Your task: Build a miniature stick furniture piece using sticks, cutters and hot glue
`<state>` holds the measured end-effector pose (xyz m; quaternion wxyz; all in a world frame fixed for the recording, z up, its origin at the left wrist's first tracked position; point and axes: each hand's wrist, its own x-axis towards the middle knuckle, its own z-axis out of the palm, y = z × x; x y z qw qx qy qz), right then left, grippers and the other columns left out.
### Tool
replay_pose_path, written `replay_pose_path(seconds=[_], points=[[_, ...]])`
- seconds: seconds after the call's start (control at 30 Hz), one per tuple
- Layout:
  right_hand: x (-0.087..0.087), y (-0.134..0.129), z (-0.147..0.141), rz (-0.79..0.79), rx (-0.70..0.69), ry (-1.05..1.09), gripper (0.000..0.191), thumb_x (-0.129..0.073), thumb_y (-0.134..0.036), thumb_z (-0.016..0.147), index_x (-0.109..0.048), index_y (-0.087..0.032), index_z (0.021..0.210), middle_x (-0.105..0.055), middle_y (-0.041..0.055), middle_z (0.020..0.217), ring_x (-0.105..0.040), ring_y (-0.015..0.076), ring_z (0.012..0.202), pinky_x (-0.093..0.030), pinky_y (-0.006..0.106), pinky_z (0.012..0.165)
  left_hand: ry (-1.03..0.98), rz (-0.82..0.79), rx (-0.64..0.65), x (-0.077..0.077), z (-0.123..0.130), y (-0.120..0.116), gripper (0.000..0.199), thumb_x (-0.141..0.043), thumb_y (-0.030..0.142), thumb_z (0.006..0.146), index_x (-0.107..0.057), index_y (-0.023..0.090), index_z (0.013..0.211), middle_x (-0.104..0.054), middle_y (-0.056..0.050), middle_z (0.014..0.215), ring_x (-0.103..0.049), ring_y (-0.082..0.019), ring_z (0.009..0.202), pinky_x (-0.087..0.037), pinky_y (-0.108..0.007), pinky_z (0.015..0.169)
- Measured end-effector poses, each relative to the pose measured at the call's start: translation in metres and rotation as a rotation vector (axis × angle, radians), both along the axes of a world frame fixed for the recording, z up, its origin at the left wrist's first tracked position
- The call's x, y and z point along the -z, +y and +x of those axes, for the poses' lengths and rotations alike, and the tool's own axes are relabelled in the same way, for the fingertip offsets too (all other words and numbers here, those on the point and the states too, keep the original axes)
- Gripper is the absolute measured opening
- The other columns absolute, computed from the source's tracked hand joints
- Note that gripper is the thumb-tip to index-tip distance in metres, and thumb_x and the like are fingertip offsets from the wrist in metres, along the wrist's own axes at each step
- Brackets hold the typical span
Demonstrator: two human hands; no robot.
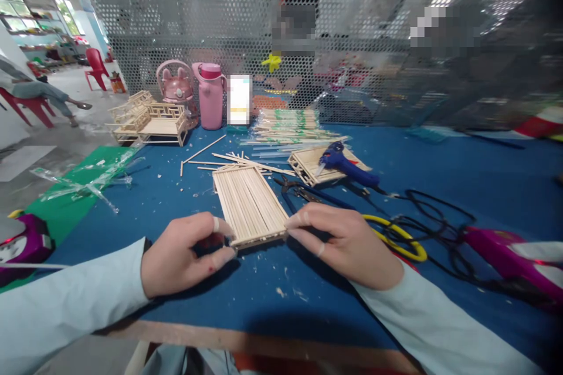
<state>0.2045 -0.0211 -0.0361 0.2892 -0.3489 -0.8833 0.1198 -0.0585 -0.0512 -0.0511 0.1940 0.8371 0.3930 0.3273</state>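
Lying at the centre of the frame, the stick panel [241, 202] is pinched at its near corners by the left hand [180, 255] and right hand [356, 240]. Its surface appears almost filled; one narrow gap is left, and loose sticks [272, 168] seem unused.

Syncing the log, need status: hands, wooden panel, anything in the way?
Left hand pinching wooden panel at near left corner. Right hand at near right corner. Pliers and loose sticks close beyond it.

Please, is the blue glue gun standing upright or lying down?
Lying down: the blue glue gun rests across the stick frame, its handle reaching past the frame's edge.
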Motion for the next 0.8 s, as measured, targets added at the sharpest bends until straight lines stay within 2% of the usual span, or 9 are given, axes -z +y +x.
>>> replay_pose_path(seconds=[0.13, 0.4, 0.57, 0.7, 0.8], points=[[0.0, 0.0, -0.001, 0.009, -0.001, 0.0, 0.014, -0.053, -0.019, 0.085, -0.065, -0.019, 0.078, -0.065, 0.003, 0.07, -0.059, 0.0119, 0.064, -0.046, 0.022, 0.061, -0.004, 0.011, 0.055, 0.002, 0.001, 0.002, 0.011, -0.055, 0.02, 0.083, -0.065, 0.017, 0.081, -0.066, -0.002, 0.072, -0.06, -0.01, 0.067, -0.045, -0.018, 0.064], [0.0, 0.001, -0.001, -0.004, 0.011, 0.001, 0.014, -0.053, -0.021, 0.084, -0.065, -0.02, 0.077, -0.063, 0.0028, 0.068, -0.058, 0.0123, 0.062, -0.047, 0.023, 0.06, -0.02, -0.032, -0.004, 0.004, 0.004, 0.002, 0.01, -0.058, 0.022, 0.081, -0.066, 0.017, 0.079, -0.067, -0.001, 0.07, -0.06, -0.01, 0.063, -0.045, -0.019, 0.06], [0.002, 0.001, -0.003, 0.061, 0.024, 0.024, 0.013, -0.055, -0.02, 0.083, -0.065, -0.02, 0.075, -0.061, 0.0033, 0.069, -0.058, 0.0131, 0.065, -0.048, 0.025, 0.063, -0.038, -0.041, -0.009, 0.002, 0.005, 0.001, 0.009, -0.058, 0.02, 0.08, -0.066, 0.017, 0.077, -0.068, -0.001, 0.069, -0.06, -0.009, 0.061, -0.045, -0.018, 0.058], [-0.001, -0.002, -0.005, 0.082, 0.035, 0.027, 0.014, -0.054, -0.021, 0.084, -0.065, -0.02, 0.074, -0.061, 0.0042, 0.071, -0.059, 0.0143, 0.068, -0.049, 0.026, 0.064, -0.09, 0.02, -0.008, -0.003, 0.005, -0.002, 0.009, -0.058, 0.018, 0.08, -0.064, 0.017, 0.074, -0.066, 0.0, 0.065, -0.059, -0.008, 0.058, -0.044, -0.016, 0.057], [-0.004, -0.016, -0.013, 0.13, 0.047, 0.061, 0.013, -0.051, -0.02, 0.085, -0.062, -0.02, 0.078, -0.062, 0.0054, 0.076, -0.06, 0.0159, 0.073, -0.049, 0.027, 0.068, -0.168, 0.11, -0.022, -0.012, 0.007, -0.006, 0.01, -0.057, 0.014, 0.079, -0.061, 0.017, 0.071, -0.064, 0.001, 0.063, -0.056, -0.007, 0.057, -0.043, -0.015, 0.056]])
